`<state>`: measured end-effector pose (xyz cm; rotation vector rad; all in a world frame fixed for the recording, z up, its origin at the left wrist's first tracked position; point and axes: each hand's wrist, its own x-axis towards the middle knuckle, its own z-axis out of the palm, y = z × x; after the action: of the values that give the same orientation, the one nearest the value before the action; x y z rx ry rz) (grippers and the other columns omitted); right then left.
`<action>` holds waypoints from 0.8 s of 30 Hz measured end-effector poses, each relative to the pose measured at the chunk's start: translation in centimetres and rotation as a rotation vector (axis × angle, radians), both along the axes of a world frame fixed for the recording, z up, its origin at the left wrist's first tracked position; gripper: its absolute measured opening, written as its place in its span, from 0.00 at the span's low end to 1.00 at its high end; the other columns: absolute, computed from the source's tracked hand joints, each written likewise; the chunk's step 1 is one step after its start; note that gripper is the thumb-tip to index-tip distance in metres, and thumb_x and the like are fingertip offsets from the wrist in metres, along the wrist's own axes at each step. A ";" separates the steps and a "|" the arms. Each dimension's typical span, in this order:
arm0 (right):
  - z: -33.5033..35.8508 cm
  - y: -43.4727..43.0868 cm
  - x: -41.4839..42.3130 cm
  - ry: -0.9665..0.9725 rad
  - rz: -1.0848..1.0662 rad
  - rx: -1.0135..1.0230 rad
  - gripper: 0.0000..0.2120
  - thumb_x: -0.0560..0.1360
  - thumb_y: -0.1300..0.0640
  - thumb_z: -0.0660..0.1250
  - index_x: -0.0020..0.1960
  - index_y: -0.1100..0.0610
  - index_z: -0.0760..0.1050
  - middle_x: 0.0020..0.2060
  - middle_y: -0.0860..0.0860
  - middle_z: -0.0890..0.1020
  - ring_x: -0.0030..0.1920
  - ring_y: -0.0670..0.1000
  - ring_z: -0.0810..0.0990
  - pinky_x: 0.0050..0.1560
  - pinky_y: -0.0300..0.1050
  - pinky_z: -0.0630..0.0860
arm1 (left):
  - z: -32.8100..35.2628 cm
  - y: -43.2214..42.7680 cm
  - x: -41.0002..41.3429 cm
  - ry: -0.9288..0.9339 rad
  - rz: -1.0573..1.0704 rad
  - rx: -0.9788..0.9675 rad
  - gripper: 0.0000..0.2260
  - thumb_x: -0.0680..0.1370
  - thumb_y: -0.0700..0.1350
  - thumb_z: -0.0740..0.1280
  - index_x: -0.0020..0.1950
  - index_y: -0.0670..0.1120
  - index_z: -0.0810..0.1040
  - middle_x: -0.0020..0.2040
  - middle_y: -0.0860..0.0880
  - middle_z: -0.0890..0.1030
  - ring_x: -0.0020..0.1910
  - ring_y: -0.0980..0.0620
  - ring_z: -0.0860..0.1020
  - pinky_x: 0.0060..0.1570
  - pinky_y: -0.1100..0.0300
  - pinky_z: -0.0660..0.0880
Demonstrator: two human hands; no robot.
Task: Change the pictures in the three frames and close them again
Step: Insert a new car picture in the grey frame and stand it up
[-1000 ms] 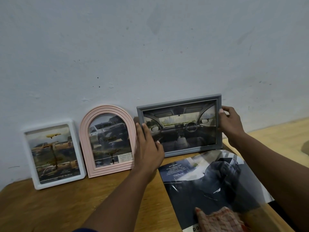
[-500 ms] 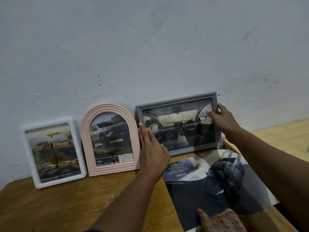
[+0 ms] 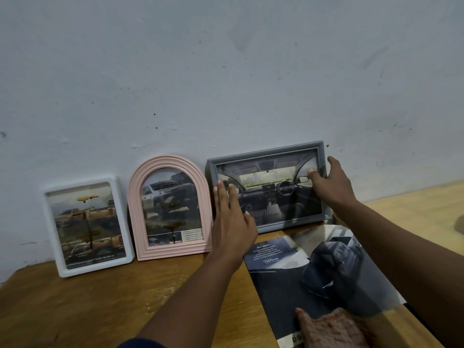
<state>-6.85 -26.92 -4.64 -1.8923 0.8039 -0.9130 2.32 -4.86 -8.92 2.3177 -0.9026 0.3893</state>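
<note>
Left hand [image 3: 231, 222], right hand [image 3: 331, 188], released, flat on grey frame [image 3: 266, 151], brochure [image 3: 276, 285] reads "TRAVO"

Scuffed pale blue wall [image 3: 226, 71] behind wooden table [image 3: 88, 305].

Car brochure [image 3: 281, 285] by the table's [image 3: 75, 310] right edge reads "TRAVO" in white. Its near margin shows "DO". Fine print in the pink frame [image 3: 133, 209] and white frame [image 3: 54, 234] is illegible.
</note>
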 end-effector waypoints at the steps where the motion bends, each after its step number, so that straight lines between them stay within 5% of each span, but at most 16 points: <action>1: 0.2 0.4 -0.1 -0.011 -0.032 -0.013 0.32 0.80 0.47 0.65 0.79 0.54 0.57 0.76 0.58 0.65 0.73 0.63 0.66 0.71 0.60 0.66 | 0.2 0.2 0.0 0.005 -0.013 -0.019 0.33 0.84 0.49 0.58 0.84 0.48 0.43 0.82 0.53 0.33 0.81 0.52 0.37 0.65 0.64 0.57; 4: 0.7 2.8 0.0 -0.067 -0.072 -0.061 0.23 0.80 0.49 0.64 0.72 0.54 0.65 0.68 0.58 0.72 0.67 0.61 0.72 0.67 0.61 0.72 | 0.8 1.6 0.0 -0.037 -0.026 -0.081 0.32 0.83 0.49 0.60 0.84 0.49 0.48 0.84 0.51 0.45 0.82 0.51 0.46 0.78 0.54 0.56; 7: 1.2 6.7 0.6 -0.119 0.048 -0.070 0.12 0.81 0.54 0.63 0.64 0.55 0.72 0.56 0.53 0.78 0.55 0.53 0.78 0.51 0.49 0.79 | 1.5 4.6 0.6 -0.072 -0.002 -0.150 0.31 0.82 0.48 0.63 0.82 0.49 0.54 0.80 0.48 0.58 0.77 0.49 0.58 0.74 0.50 0.64; 9: 1.2 10.2 1.2 -0.105 0.175 -0.064 0.09 0.82 0.58 0.62 0.62 0.55 0.73 0.52 0.53 0.79 0.48 0.49 0.78 0.42 0.40 0.75 | 1.8 7.4 1.5 -0.064 0.065 -0.176 0.30 0.81 0.47 0.64 0.81 0.49 0.55 0.78 0.47 0.61 0.75 0.48 0.61 0.71 0.51 0.66; 13: 0.1 16.9 4.0 -0.064 0.284 -0.087 0.08 0.81 0.57 0.64 0.60 0.52 0.73 0.45 0.49 0.79 0.45 0.47 0.79 0.45 0.46 0.79 | 1.5 13.1 3.7 -0.018 0.260 -0.203 0.29 0.82 0.48 0.64 0.80 0.50 0.56 0.78 0.47 0.61 0.74 0.46 0.64 0.66 0.52 0.69; 16: -0.7 20.6 6.3 -0.027 0.333 -0.062 0.10 0.81 0.56 0.64 0.61 0.51 0.70 0.45 0.46 0.77 0.45 0.44 0.78 0.42 0.41 0.76 | 0.9 16.3 5.4 0.077 0.330 -0.279 0.29 0.83 0.48 0.63 0.81 0.50 0.56 0.78 0.47 0.60 0.72 0.44 0.67 0.61 0.53 0.71; 24: -2.7 23.3 9.8 0.056 0.248 -0.048 0.10 0.80 0.55 0.65 0.58 0.54 0.66 0.53 0.53 0.77 0.51 0.53 0.79 0.45 0.47 0.80 | -0.5 18.2 8.1 0.325 0.271 -0.442 0.28 0.83 0.49 0.64 0.79 0.61 0.55 0.73 0.49 0.68 0.68 0.44 0.73 0.61 0.41 0.78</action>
<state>2.96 -3.60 -7.32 -2.0142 0.5670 -0.7341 10.38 13.36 -9.40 2.0104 -0.3059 0.2767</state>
